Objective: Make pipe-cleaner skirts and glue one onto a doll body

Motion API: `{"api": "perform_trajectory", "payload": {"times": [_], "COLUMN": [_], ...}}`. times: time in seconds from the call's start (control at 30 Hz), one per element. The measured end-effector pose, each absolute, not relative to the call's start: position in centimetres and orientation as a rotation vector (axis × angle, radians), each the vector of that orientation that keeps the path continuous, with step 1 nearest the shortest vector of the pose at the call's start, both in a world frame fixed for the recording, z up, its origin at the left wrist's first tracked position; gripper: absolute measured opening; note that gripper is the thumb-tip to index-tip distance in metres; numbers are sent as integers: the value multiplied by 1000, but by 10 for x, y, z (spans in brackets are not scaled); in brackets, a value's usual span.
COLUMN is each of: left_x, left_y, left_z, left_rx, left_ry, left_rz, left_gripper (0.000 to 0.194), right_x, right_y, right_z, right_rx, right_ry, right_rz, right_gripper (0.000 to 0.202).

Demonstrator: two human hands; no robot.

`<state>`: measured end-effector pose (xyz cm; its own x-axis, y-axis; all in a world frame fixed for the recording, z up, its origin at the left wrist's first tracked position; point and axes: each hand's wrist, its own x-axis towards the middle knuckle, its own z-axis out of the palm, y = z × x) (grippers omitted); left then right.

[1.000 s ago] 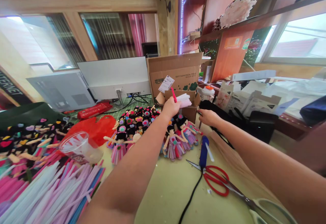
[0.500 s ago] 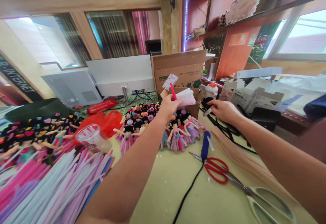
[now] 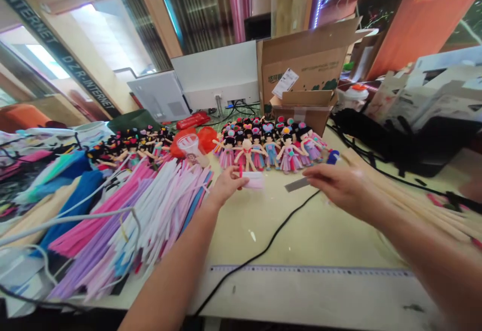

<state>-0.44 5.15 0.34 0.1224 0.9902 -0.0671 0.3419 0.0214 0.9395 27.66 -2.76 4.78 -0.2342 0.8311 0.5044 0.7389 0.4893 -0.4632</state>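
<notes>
My left hand (image 3: 230,186) is closed on a small bundle of pale pink and white strips (image 3: 253,180), with a bright pink piece at its near end. My right hand (image 3: 333,185) pinches a flat grey metal strip (image 3: 297,184) that points left toward the bundle; the two do not touch. Beyond both hands stand rows of small dolls (image 3: 288,152) with black hair and colourful skirts. The blue handle of a tool (image 3: 333,157) shows just behind my right hand. A black cord (image 3: 263,249) crosses the table below the hands.
Long fuzzy stems (image 3: 150,215) in pink, purple and white cover the left side. A clear plastic cup (image 3: 191,149) lies by red plastic. An open cardboard box (image 3: 307,72) and monitors (image 3: 222,75) stand behind. A printed ruler scale (image 3: 301,269) runs near the front edge; beige stems (image 3: 399,190) lie right.
The view has swung, showing more of the left side and front edge. Both hands have come back from the box area over the table, still holding their things. The scissors are no longer visible.
</notes>
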Motion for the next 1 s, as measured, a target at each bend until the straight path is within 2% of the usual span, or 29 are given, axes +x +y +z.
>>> {"api": "perform_trajectory", "payload": {"times": [0.17, 0.33, 0.47, 0.53, 0.67, 0.83, 1.0], "left_x": [-30, -51, -39, -18, 22, 22, 12], "left_y": [39, 33, 18, 10, 5, 13, 17], "left_z": [-19, -19, -4, 4, 7, -7, -14], "left_rx": [1596, 1637, 1986, 2142, 1928, 1535, 1460], "left_ry": [1567, 1732, 1906, 1708, 1268, 1311, 1347], "left_rz": [845, 786, 1038, 1036, 713, 917, 986], "left_gripper": [42, 42, 42, 32, 19, 17, 22], "right_x": [247, 243, 244, 239, 221, 215, 215], "right_y": [-10, -2, 2, 4, 8, 14, 14], "right_z": [14, -2, -12, -13, -8, -16, -31], "right_rx": [-1431, -1464, -1481, -1436, -1279, -1309, -1338], "right_ry": [-2031, -1983, -1882, -1853, -1845, -1622, -1555], "right_rz": [380, 627, 802, 828, 816, 790, 847], "right_gripper": [19, 18, 17, 16, 17, 23, 22]}}
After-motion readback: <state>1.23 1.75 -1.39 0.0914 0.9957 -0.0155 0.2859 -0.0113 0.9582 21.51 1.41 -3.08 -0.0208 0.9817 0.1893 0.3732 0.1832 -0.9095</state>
